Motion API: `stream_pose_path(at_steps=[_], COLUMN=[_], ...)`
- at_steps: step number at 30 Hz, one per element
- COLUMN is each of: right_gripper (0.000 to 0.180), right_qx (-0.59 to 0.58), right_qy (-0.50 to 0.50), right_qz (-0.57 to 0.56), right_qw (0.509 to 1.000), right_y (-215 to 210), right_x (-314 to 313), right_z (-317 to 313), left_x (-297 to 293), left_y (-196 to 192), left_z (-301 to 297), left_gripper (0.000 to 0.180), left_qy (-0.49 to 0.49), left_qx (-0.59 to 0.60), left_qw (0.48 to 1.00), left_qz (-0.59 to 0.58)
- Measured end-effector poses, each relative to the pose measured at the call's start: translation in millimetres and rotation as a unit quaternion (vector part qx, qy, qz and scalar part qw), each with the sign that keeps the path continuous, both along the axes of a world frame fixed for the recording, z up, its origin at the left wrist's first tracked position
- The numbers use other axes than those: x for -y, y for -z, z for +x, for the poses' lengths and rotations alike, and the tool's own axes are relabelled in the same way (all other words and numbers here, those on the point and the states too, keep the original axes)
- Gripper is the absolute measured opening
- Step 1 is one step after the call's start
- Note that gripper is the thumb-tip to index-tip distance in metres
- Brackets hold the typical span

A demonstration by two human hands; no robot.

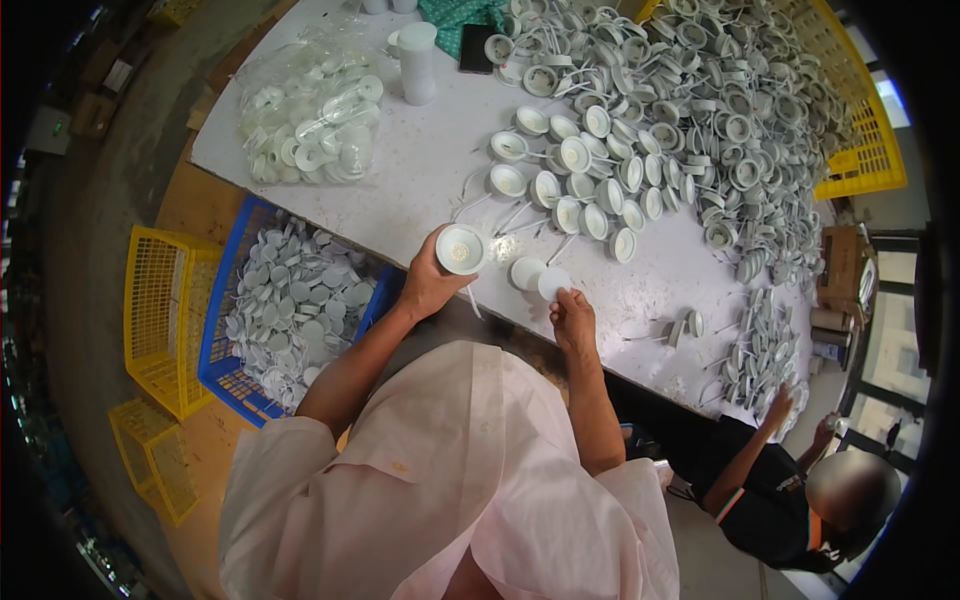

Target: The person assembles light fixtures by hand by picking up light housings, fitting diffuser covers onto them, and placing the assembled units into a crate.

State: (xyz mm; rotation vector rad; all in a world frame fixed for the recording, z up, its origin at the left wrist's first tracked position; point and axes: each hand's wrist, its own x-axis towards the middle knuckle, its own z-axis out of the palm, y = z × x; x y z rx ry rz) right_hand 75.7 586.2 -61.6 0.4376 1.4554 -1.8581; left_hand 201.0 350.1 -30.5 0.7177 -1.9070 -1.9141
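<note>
Gripping a round white lamp cup point(461, 249) by its side in left hand point(430, 282), at desk's point(420, 190) near edge. Pinching a flat white disc point(553, 284) in right hand point(573, 322), just right of the cup. Can see similar cups point(575, 155) farther right, blue crate point(213, 345) at left.

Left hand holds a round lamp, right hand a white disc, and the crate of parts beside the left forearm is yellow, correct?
Wrong colour: the head view shows that crate is blue. The left hand holds the lamp, the right hand the disc.
</note>
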Motion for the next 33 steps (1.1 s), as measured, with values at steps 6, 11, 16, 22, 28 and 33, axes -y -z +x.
stream_pose_path(at_steps=[6, 11, 16, 22, 28, 33], right_gripper=[0.017, 0.022, 0.023, 0.033, 0.043, 0.046], right_qx=[-0.001, -0.227, -0.613, -0.769, -0.768, -0.781], right_qy=[-0.007, -0.026, -0.139, -0.223, -0.239, -0.243], right_qz=[-0.052, 0.036, 0.181, 0.213, 0.189, 0.183], right_qw=[0.999, 0.973, 0.756, 0.560, 0.563, 0.545], right_y=[-39.1, -64.8, -87.7, -81.9, -90.6, -88.1], right_x=[19.1, 33.5, 54.9, 64.3, 69.9, 68.7], right_z=[4.8, 15.3, 22.4, 22.3, 25.8, 26.3], left_x=[-3.6, -7.0, -8.9, -11.0, -7.6, -14.7], left_y=[-27.1, -33.7, -34.5, -35.8, -43.6, -51.8], left_z=[-7.6, -14.4, -20.6, -21.5, -15.6, -19.7], left_gripper=[0.073, 0.075, 0.077, 0.073, 0.064, 0.045], left_qy=[0.065, 0.096, 0.160, 0.189, 0.227, 0.162], left_qx=[0.013, 0.016, 0.022, -0.046, -0.110, -0.031], left_qw=[0.997, 0.995, 0.987, 0.976, 0.946, 0.966], left_qz=[-0.028, -0.028, -0.015, 0.096, 0.203, 0.201])
